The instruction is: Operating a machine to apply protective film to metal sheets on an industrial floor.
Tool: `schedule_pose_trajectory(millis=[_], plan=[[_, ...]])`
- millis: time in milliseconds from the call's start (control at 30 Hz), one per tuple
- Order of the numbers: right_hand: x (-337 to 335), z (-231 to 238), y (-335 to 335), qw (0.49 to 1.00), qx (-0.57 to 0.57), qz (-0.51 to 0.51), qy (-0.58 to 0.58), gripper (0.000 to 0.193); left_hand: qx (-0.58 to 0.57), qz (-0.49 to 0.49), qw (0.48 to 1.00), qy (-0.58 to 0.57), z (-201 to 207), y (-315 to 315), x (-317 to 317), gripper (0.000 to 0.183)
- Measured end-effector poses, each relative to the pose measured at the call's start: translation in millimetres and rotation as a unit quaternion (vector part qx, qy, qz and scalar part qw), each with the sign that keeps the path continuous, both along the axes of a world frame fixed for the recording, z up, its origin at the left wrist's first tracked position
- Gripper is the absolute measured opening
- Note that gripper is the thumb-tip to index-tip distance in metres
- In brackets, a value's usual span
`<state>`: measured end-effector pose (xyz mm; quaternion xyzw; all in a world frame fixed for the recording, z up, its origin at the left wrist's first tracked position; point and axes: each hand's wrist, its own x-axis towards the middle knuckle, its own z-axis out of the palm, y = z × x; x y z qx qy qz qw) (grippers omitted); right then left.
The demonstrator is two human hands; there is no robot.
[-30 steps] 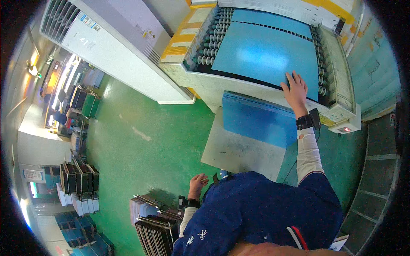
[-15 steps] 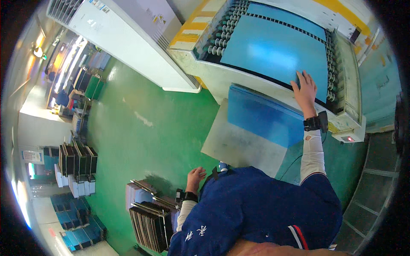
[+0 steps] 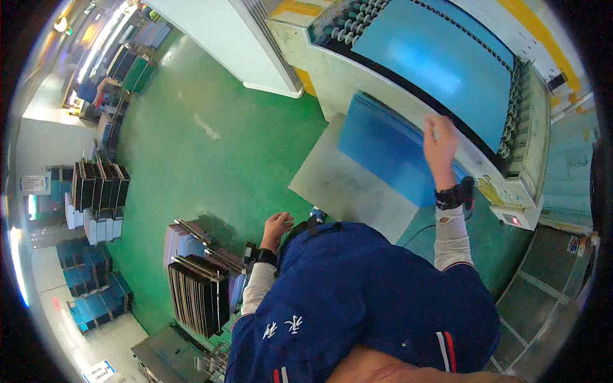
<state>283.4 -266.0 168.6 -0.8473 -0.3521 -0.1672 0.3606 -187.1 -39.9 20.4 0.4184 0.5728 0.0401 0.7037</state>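
My right hand (image 3: 440,148) is raised over the front edge of the roller conveyor machine (image 3: 530,147); its fingers look apart, slightly blurred, and nothing shows in them. On the rollers lies a large flat blue panel (image 3: 440,70), just beyond that hand and apart from it. Below the hand, several blue sheets (image 3: 377,143) lean against the machine's front, on a grey board (image 3: 348,179). My left hand (image 3: 276,230) hangs low beside my waist, its fingers loosely curled in with nothing visible in them. A black band circles each wrist.
Racks of dark upright panels (image 3: 198,293) stand close to my left arm. A tall white cabinet (image 3: 223,38) is at the upper left on the green floor (image 3: 191,153). More panel stacks (image 3: 99,185) line the far left, and a grey metal frame (image 3: 536,287) stands at right.
My right hand has lifted off the blue panel's near corner and drawn back toward me. My left hand stays low by my waist. The whole view has shifted.
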Motion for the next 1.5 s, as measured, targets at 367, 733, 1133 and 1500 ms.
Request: schedule_pose_trajectory(millis=[367,733,1133,1500], plan=[[-33.7,-86.7,10.8,0.974,-0.218,0.030,0.060,0.030,-0.015,0.018,1.000,0.006,-16.8,-7.3,-12.6,0.040],[-36.2,-79.7,18.7,0.981,-0.187,-0.014,0.045,0.029,-0.021,0.023,1.000,0.000,-22.3,-9.0,-17.7,0.039],[-30.0,-78.7,24.2,0.973,-0.222,-0.015,0.056,0.035,-0.014,0.009,1.000,0.004,-20.6,-6.7,-18.3,0.041],[-21.5,-76.7,28.2,0.979,-0.198,-0.017,0.055,0.019,-0.022,0.008,1.000,0.005,-29.3,-8.1,-20.2,0.038]])
